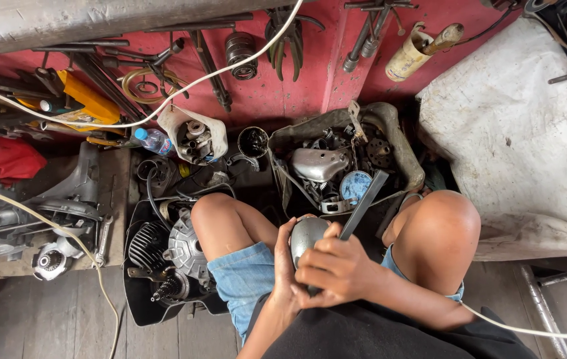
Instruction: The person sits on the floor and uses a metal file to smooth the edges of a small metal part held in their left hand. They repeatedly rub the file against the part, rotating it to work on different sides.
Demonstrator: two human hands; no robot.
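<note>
Grey metal, a rounded cover (pixel 306 234), sits between the person's knees, held in both hands. The left hand (pixel 285 266) cups its near-left side with fingers pressed together along the shell. The right hand (pixel 336 269) closes over the cover's lower part, fingers curled tight, and grips a flat dark bar (pixel 362 206) that slants up and away from the cover toward the tub (pixel 400 143). That tub, just beyond the cover, is packed with greasy parts, among them a silvery casing (pixel 318 163) and a blue disc (pixel 355 186). Left of the cover, past the bare knee, an engine (pixel 167 256) with black fins lies in a black tray (pixel 137 302). Farther left of it, more engine cases (pixel 64 206) rest on the planks. Beyond the tub, a cut white jug (pixel 193 136) holds small parts beside a water bottle (pixel 153 140). Right of the cover, a white sack (pixel 523 133) covers a bulky shape. A white cable (pixel 183 86) crosses the red wall above.
</note>
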